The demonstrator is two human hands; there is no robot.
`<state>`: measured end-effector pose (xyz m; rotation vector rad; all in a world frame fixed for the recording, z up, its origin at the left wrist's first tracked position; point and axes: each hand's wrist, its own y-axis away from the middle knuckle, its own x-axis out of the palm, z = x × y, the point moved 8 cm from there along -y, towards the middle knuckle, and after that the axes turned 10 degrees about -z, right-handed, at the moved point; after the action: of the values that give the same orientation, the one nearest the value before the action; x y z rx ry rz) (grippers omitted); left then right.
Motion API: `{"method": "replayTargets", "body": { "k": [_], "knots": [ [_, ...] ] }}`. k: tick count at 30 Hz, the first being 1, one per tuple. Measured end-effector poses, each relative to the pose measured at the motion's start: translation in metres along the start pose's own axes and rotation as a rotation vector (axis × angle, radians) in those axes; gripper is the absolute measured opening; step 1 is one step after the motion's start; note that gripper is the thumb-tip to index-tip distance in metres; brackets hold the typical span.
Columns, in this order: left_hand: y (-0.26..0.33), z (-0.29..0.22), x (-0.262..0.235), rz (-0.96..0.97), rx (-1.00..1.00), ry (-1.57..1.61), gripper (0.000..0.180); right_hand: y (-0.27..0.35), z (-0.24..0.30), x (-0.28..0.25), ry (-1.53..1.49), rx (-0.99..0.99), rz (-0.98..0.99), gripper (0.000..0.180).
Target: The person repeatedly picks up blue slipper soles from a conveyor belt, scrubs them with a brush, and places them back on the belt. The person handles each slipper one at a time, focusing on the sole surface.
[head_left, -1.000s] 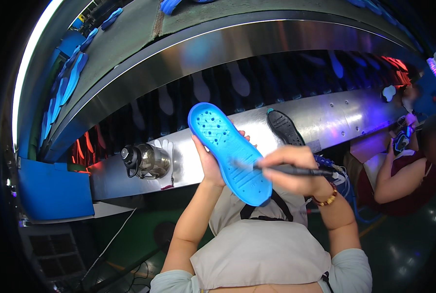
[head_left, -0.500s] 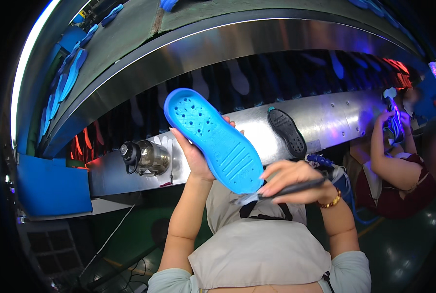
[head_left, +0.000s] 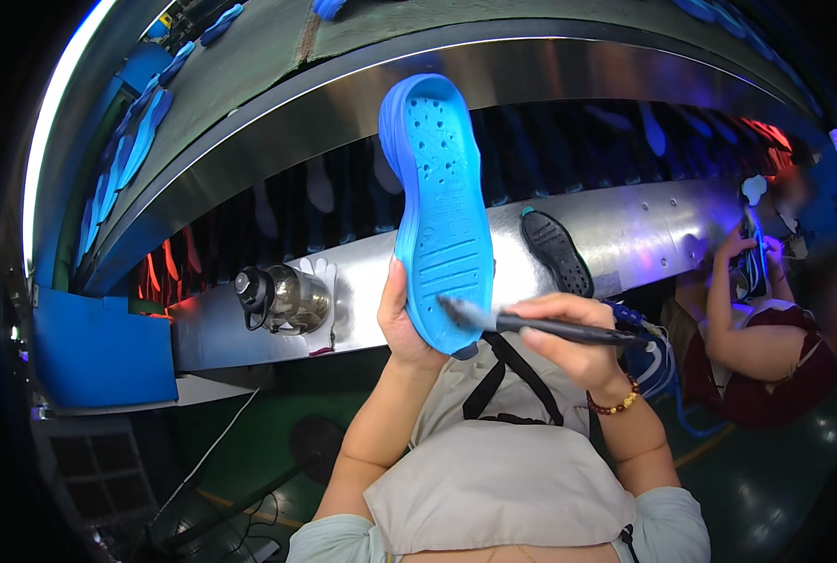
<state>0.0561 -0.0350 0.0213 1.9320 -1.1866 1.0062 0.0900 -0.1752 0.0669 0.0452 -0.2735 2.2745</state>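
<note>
A blue shoe sole (head_left: 444, 225) stands nearly upright in my left hand (head_left: 407, 324), which grips it by its lower end. Its inner face, with small holes at the top and ridges lower down, is turned toward me. My right hand (head_left: 569, 338) is closed around a black-handled brush (head_left: 559, 327). The pale, blurred bristles lie over the lower part of the sole, apparently touching it. To the right, a black sole (head_left: 556, 251) with a small teal tip lies on the metal ledge.
A dark transparent bottle (head_left: 287, 298) stands on the metal ledge (head_left: 357, 281) at left, beside a white glove (head_left: 323, 281). Behind runs a green conveyor belt (head_left: 494, 21) with blue soles, above rows of hanging soles. At right, a co-worker's arms (head_left: 761, 338) hold a blue piece.
The blue sole has swung more upright and moved up and right with my left hand. The brush has come from below the sole's lower edge onto its inner face.
</note>
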Motion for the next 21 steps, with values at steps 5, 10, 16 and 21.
{"method": "replayTargets", "body": {
  "k": [5, 10, 16, 21],
  "knots": [
    [-0.006, -0.001, -0.003, -0.052, -0.035, 0.028, 0.067, -0.001, 0.026, 0.021, 0.144, -0.251, 0.211, 0.022],
    [-0.011, -0.004, -0.010, -0.062, -0.050, -0.032, 0.065, -0.019, 0.027, 0.006, 0.247, -0.269, 0.237, 0.020],
    [-0.015, -0.012, 0.000, -0.017, -0.103, 0.043, 0.054, -0.013, 0.032, 0.017, 0.303, -0.314, 0.269, 0.019],
    [-0.008, -0.002, 0.016, 0.065, -0.383, 0.121, 0.051, 0.004, 0.049, 0.035, 0.282, -0.390, 0.541, 0.019]
  ]
}}
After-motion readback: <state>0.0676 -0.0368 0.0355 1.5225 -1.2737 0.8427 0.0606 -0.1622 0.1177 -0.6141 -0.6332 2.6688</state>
